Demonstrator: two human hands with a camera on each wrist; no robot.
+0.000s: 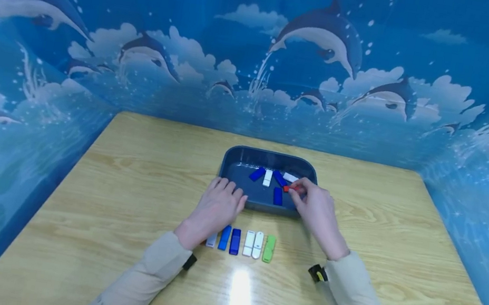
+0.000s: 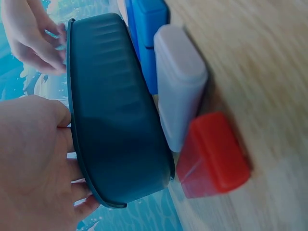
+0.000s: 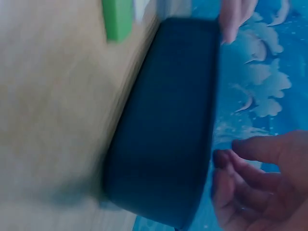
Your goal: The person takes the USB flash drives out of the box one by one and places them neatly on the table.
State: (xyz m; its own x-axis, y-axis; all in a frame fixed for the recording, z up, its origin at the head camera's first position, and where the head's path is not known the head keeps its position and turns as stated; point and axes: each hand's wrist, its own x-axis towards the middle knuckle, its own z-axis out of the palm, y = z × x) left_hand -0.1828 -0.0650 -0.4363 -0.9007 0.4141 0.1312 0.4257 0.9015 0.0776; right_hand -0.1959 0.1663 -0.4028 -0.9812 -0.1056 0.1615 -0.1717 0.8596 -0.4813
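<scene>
A dark blue-grey plastic tray (image 1: 260, 207) holds several dark blue and white USB sticks. Inside its right part, my right hand (image 1: 316, 206) pinches a red USB stick (image 1: 287, 188) between thumb and fingers. The right wrist view has this hand (image 3: 264, 178) beyond the tray wall, and the stick is hidden there. My left hand (image 1: 219, 204) rests on the tray's near left rim, its fingers reaching over the edge in the left wrist view. Below that palm, a red USB stick (image 2: 214, 154) and a pale one (image 2: 180, 82) lie on the table.
In front of the tray runs a row with a blue USB stick (image 1: 224, 238), a dark blue one (image 1: 235, 241), two white ones and a green one (image 1: 269, 248). The wooden table (image 1: 384, 212) ends at a curtain (image 1: 250, 116) printed with dolphins.
</scene>
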